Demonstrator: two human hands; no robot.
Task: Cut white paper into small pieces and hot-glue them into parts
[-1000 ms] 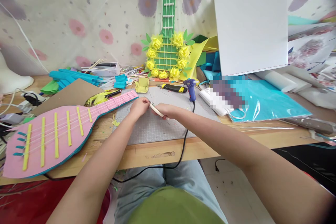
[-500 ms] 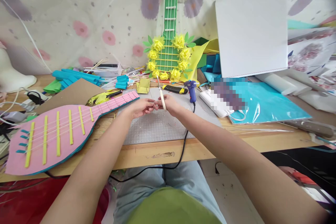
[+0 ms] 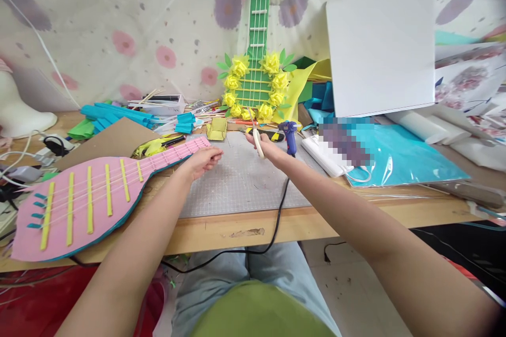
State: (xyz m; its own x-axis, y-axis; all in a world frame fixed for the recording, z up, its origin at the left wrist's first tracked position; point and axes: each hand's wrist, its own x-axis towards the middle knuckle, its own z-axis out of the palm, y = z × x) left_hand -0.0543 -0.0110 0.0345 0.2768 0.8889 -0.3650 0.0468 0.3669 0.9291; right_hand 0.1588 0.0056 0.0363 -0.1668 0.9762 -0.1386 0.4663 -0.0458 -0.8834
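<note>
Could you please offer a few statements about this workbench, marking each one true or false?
1. The right hand holds white-handled scissors. True.
2. The two hands are clasped together. False: the left hand is apart from the right hand.
3. Yellow flowers adorn the green model instrument. True.
4. The instrument lying on the left has a purple front. False: that model lute has a pink front.
5. A blue glue gun is to the right of the white-handled scissors. True.

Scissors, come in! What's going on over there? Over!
Right hand holding scissors. Left hand curled, apart, contents unclear, near pink guitar. Glue gun and craft knife just beyond right hand.
</note>
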